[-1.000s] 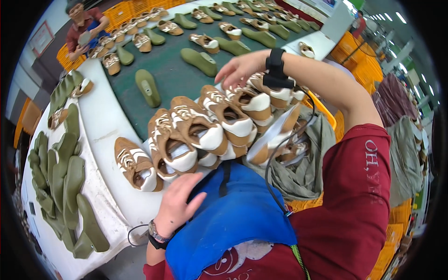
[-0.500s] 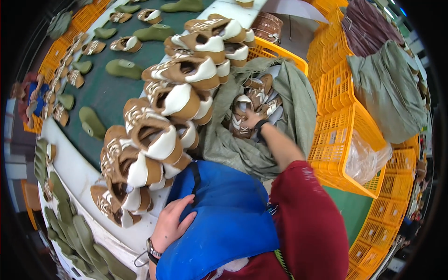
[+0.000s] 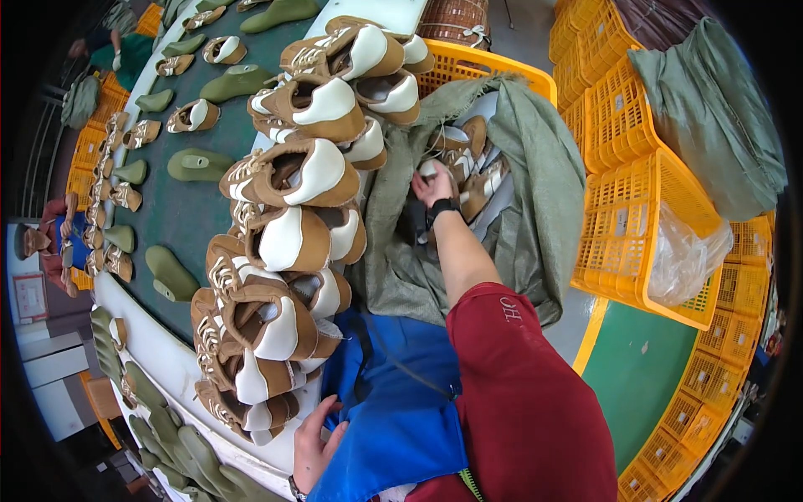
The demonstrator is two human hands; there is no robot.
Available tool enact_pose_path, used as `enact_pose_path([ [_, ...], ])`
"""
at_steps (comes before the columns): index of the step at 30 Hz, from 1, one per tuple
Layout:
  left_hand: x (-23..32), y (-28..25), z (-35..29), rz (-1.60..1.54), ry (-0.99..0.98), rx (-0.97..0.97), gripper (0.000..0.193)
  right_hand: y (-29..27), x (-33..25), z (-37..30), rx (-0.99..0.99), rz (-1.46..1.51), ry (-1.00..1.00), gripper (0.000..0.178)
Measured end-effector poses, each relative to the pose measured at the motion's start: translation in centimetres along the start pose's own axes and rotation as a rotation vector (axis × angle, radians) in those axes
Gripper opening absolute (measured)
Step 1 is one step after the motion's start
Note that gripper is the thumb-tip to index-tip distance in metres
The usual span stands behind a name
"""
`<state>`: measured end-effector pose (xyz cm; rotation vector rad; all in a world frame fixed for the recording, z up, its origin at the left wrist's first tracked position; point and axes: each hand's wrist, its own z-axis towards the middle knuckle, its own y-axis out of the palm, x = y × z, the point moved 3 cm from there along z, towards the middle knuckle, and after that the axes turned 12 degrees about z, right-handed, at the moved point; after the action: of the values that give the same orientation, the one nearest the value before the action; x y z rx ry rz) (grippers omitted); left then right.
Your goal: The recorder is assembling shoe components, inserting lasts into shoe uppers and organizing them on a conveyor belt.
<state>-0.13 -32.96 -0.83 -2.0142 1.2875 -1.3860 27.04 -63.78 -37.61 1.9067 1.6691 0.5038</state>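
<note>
My right hand (image 3: 437,189) reaches into a grey-green woven sack (image 3: 535,209), its fingers closed around the white end of a brown-and-white shoe (image 3: 432,168). Other shoes of the same kind (image 3: 483,186) lie around it in the sack. Low at the table's edge, my left hand (image 3: 313,443) is empty, with thumb and fingers apart, beside my blue apron (image 3: 393,418). Left of the sack, a long stack of brown-and-white laced shoes (image 3: 305,171) lines the white table edge (image 3: 171,360).
The sack sits in a yellow crate (image 3: 493,60). More yellow crates (image 3: 623,234) stand to the right, one holding clear plastic (image 3: 682,255). Green shoe lasts (image 3: 198,165) and shoes lie on the dark green belt (image 3: 171,217). A person (image 3: 57,238) is at the far left.
My right hand has moved farther up in the sack, and a shoe that lay under it has left its spot. My left hand appears lower. The whole view has shifted.
</note>
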Motion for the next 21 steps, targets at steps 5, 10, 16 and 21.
enact_pose_path([
  [5,-0.3,-0.5,-0.4,-0.035,-0.008,0.001,0.04,2.1,-6.7,-3.7,-0.116,0.123,0.136,0.034],
  [10,-2.7,0.2,-2.6,-0.199,-0.032,-0.015,0.039,11.9,-14.6,-23.8,-0.622,-0.161,-0.127,0.028],
  [16,-7.8,1.6,-7.6,-0.446,-0.146,0.037,0.038,25.5,-2.6,-40.7,-1.431,-0.922,-0.4,0.03],
  [21,-10.7,1.8,-8.2,-0.436,-0.125,-0.008,0.041,35.9,15.3,-42.5,-1.935,-1.644,-0.944,0.028],
])
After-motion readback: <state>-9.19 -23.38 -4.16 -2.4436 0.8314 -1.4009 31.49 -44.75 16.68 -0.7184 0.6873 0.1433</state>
